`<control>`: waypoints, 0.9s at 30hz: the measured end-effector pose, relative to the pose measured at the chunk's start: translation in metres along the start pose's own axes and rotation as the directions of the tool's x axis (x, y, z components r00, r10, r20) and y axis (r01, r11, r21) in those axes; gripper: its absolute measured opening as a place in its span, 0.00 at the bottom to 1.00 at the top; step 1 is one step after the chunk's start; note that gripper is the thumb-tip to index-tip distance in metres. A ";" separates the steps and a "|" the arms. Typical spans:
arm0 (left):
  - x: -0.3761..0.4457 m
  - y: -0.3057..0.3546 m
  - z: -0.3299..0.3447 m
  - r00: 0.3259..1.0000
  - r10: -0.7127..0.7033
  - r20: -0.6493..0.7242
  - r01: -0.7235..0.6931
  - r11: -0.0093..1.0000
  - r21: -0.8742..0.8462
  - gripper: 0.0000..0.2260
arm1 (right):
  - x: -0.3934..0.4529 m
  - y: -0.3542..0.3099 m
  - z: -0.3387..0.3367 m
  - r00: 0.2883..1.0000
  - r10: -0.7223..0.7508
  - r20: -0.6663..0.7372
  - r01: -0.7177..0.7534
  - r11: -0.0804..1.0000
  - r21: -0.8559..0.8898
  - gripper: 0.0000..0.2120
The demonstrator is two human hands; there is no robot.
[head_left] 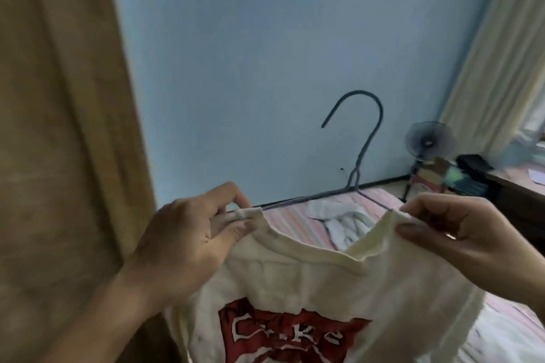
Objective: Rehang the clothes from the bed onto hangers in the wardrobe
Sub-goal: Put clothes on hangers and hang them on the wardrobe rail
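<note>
From the head camera there are two hands, one shirt, one hanger and one more garment left on the bed.

The left hand (194,233) pinches the left end of the neckline of a cream T-shirt (309,289) between thumb and fingers, and the right hand (460,230) pinches the right end in the same way, so the collar is stretched open between them, near the camera. The shirt hangs down from the hands and carries one red print with pale letters on its front; its lower part runs out of the bottom edge of the view.

One blue wire hanger (358,156) stands upright in the neck opening, its hook up against the blue wall (250,53) and its two shoulders sloping down toward the two hands, each ending at the collar.

Beyond the shirt lies the bed (295,222) with a pink striped sheet, and on it, farther off, one crumpled white garment (339,215), apart from the shirt.

A tan curtain (59,127) fills the left edge, close beside the left forearm. At far right stand one fan (429,140), a pale curtain (495,53) and a dark worktop (516,186) with clutter, too blurred to count. Above the hook the space is open up to the wall.
</note>
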State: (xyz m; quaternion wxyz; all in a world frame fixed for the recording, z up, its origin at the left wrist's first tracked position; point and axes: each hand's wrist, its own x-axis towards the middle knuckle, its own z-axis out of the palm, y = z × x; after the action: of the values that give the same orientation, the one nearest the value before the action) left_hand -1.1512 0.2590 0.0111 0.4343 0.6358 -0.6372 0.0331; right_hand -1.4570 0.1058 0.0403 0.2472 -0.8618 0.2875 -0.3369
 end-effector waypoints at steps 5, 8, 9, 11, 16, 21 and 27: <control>-0.042 0.007 -0.067 0.989 -0.112 -0.100 0.117 0.992 0.045 0.15 | 0.044 -0.035 0.040 0.973 -0.200 0.117 0.195 0.979 0.052 0.09; -0.071 0.018 -0.100 0.966 -0.180 -0.188 0.202 0.974 0.102 0.11 | 0.066 -0.060 0.064 0.919 -0.318 0.233 0.297 0.947 0.121 0.07; -0.081 0.023 -0.111 0.953 -0.210 -0.218 0.240 0.963 0.120 0.11 | 0.073 -0.070 0.073 0.892 -0.367 0.263 0.339 0.929 0.146 0.07; -0.102 0.032 -0.129 0.916 -0.273 -0.295 0.321 0.938 0.130 0.12 | 0.086 -0.090 0.093 0.839 -0.464 0.284 0.424 0.885 0.193 0.09; -0.166 0.062 -0.155 0.777 -0.407 -0.481 0.531 0.834 0.151 0.11 | 0.104 -0.136 0.143 0.637 -0.686 0.351 0.588 0.727 0.353 0.20; -0.221 0.113 -0.167 0.609 -0.452 -0.652 0.691 0.706 0.155 0.04 | 0.101 -0.187 0.187 0.453 -0.807 0.379 0.593 0.591 0.547 0.16; -0.283 0.165 -0.183 0.466 -0.402 -0.789 0.797 0.578 0.176 0.07 | 0.067 -0.254 0.220 0.209 -0.913 0.350 0.606 0.402 0.686 0.11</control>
State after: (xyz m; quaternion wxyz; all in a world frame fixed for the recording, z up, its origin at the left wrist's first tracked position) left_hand -1.2490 0.6199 0.0406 0.4216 0.8578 -0.1160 0.2703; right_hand -1.1734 0.2938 0.0839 0.2991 -0.8665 -0.3825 -0.1158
